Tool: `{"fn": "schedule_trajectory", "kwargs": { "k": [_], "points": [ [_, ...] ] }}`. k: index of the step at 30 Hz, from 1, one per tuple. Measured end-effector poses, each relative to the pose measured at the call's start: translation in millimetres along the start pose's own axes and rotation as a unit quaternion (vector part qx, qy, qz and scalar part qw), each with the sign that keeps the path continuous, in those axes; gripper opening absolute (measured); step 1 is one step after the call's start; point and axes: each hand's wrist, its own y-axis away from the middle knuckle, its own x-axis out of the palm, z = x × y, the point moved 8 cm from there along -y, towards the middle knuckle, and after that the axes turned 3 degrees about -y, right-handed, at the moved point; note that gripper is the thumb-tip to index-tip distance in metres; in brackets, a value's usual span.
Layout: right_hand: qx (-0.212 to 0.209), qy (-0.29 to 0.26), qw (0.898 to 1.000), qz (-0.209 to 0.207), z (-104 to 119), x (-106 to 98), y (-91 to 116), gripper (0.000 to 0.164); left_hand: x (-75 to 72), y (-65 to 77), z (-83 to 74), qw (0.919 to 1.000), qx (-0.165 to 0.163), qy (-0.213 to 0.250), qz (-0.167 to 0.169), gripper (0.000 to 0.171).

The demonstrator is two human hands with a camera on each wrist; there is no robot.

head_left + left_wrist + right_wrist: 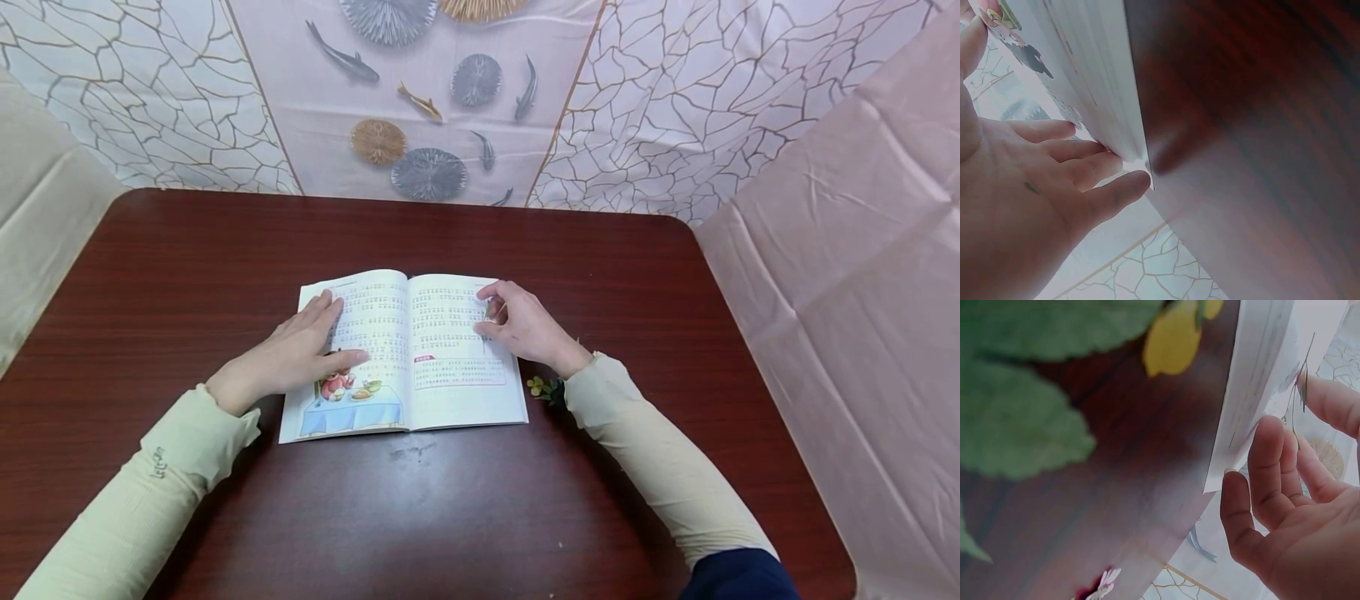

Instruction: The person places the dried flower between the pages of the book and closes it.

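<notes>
An open book [450, 408] with printed text and a coloured picture lies on the dark wood table. My left hand [296, 354] rests on the left page with fingers spread; in the left wrist view its fingertips [1132, 185] meet the page near the outer edge. Over the right page's outer margin is my right hand [521, 325], its fingers bent and its thumb and index finger apart. A thin green sprig [1294, 412] lies along the page at the right thumb's tip, partly hidden by the hand in the head view.
A small plant with yellow flowers [536, 386] lies on the table [420, 517] beside the book, under the right wrist. Its leaves [1029, 419] loom close in the right wrist view, with a pink-white flower [1107, 582] farther off. Patterned cloth [427, 100] hangs behind the table.
</notes>
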Motion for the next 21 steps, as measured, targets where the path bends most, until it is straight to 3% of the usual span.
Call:
{"fn": "schedule_trajectory", "kwargs": {
  "k": [21],
  "points": [
    [0.02,0.011,1.0,-0.006,-4.1,-1.3,0.5,0.056,0.0,0.9,0.1,1.0,-0.005,-0.001,0.003,0.104]
  ]
}}
